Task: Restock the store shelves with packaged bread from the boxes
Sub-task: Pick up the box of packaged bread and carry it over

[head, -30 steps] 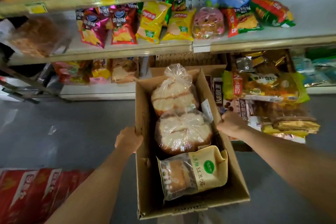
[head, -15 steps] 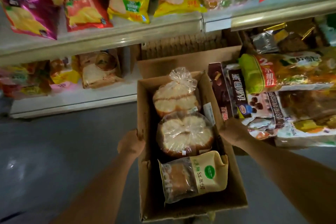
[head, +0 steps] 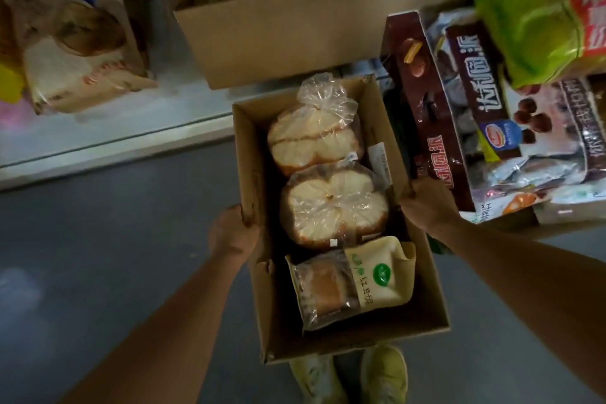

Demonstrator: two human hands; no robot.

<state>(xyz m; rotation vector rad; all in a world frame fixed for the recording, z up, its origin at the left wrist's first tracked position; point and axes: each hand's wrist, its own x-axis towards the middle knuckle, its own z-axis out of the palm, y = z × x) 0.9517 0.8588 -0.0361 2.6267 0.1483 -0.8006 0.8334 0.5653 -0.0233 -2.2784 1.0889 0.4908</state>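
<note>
Your cardboard box has come down and in toward the bottom shelf over the last second: the chip shelves that filled the upper view are gone, and the box's far end now sits just short of the shelf edge, above the grey floor and your shoes. Nothing has left it yet. Three packs of bread lie in a row inside: a clear-bagged loaf at the far end, a second clear-bagged loaf in the middle, and a cream-labelled pack nearest you.

Your left hand grips the left wall, fingers curled around its edge; your right hand grips the right wall the same way. Both are taken up with carrying, so you look to be about to set the box down before stocking can start. Another open box stands on the shelf just beyond, with snack packs piled at right.
</note>
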